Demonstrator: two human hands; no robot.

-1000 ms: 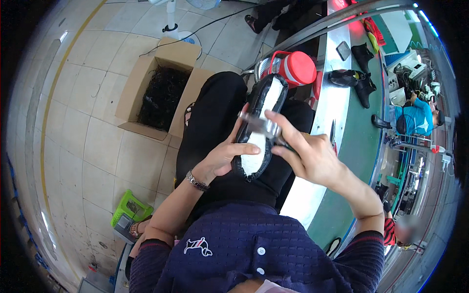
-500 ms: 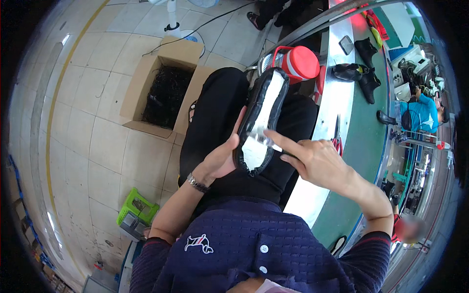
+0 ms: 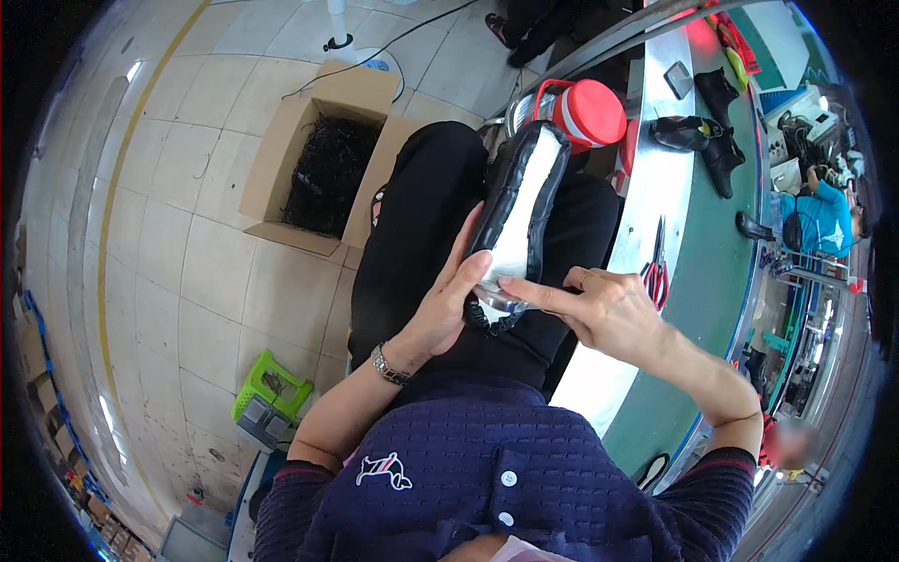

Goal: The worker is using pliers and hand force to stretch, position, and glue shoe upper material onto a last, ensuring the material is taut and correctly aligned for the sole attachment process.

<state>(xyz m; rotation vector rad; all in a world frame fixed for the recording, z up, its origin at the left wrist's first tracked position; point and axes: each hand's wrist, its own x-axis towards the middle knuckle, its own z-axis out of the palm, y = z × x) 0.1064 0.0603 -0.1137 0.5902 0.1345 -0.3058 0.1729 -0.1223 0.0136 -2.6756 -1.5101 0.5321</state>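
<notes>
A black shoe upper [image 3: 523,208] with a white underside lies sole-up over my lap, toe end away from me. My left hand [image 3: 442,314] is closed round its left edge near the heel, thumb on the white face. My right hand [image 3: 613,314] is closed on a thin, shiny metal blade [image 3: 506,302], its index finger stretched along it. The blade lies across the white underside close to the gathered heel edge. Its handle, if it has one, is hidden in my right palm.
On the bench at right are scissors [image 3: 657,272], several black shoes [image 3: 716,159] and a phone-like slab [image 3: 678,80]. Beyond my knees stands a red-lidded jug [image 3: 590,112]. A carton [image 3: 273,178] of black scraps and a green stool [image 3: 281,379] are on the floor at left.
The blade and my right index finger have moved toward the heel end of the shoe upper. My left thumb now lies further onto the white underside. The whole view has shifted slightly.
</notes>
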